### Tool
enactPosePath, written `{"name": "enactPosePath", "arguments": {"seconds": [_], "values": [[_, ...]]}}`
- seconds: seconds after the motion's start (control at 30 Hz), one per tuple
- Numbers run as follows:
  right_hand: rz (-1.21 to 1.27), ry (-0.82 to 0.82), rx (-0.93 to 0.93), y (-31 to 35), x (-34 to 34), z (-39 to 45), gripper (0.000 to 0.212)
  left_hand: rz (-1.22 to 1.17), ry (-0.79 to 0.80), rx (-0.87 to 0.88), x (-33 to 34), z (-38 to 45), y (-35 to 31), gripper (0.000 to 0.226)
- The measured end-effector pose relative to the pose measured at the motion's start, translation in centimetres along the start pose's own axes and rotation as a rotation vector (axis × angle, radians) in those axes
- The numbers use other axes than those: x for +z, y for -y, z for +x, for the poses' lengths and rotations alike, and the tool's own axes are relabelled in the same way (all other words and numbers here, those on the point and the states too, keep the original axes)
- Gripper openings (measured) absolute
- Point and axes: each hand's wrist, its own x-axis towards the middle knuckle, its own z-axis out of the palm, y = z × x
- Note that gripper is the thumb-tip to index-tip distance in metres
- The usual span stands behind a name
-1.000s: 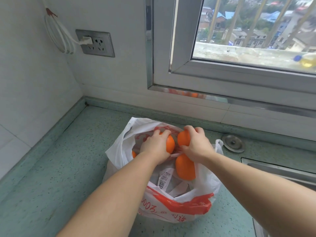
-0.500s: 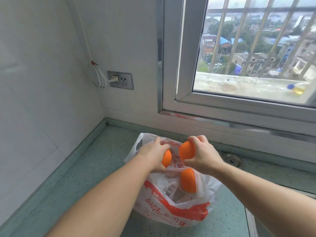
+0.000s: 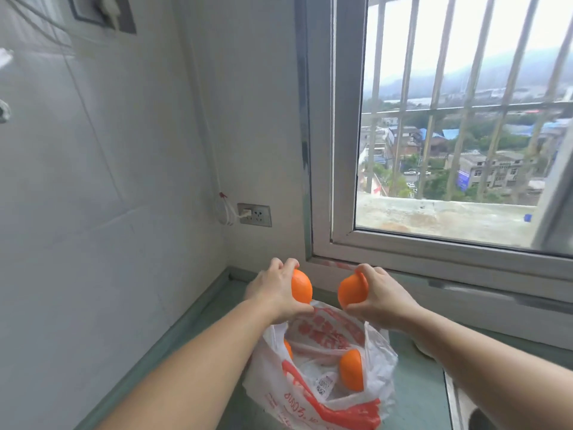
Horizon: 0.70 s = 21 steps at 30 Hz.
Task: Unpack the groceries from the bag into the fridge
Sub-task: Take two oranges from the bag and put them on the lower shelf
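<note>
A white plastic bag (image 3: 313, 395) with red print stands open on the green counter (image 3: 415, 392). My left hand (image 3: 276, 290) grips one orange (image 3: 301, 290) above the bag's far rim. My right hand (image 3: 379, 297) grips a second orange (image 3: 352, 293) beside it, a small gap apart. Inside the bag lie another orange (image 3: 352, 369), part of a further one (image 3: 288, 349) at the left wall, and a labelled white packet (image 3: 322, 383). No fridge is in view.
A tiled wall with a socket (image 3: 255, 215) and coiled white cable (image 3: 224, 212) rises at the left and back. A barred window (image 3: 449, 150) fills the right. A sink edge (image 3: 455, 408) shows at the lower right.
Both hands have lifted their oranges up out of the bag and apart from each other. The camera has tilted upward, showing more wall and window.
</note>
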Motion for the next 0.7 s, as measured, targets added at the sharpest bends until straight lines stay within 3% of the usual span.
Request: {"name": "enactPosePath", "arguments": {"seconds": [0.2,0.5,0.7], "values": [[-0.004,-0.087,0.075,-0.1,-3.1,-1.9,0.067,0.019,-0.074,0.128,-1.9,1.4,-2.3,0.086],[-0.053,-0.248,0.231,0.2,-4.7,-4.4,0.065,0.002,0.009,0.375,-0.2,3.4,-1.7,0.092],[-0.085,-0.314,0.311,-0.1,-7.0,-8.4,0.064,-0.005,-0.031,0.552,-1.1,3.0,-6.7,0.089]]}}
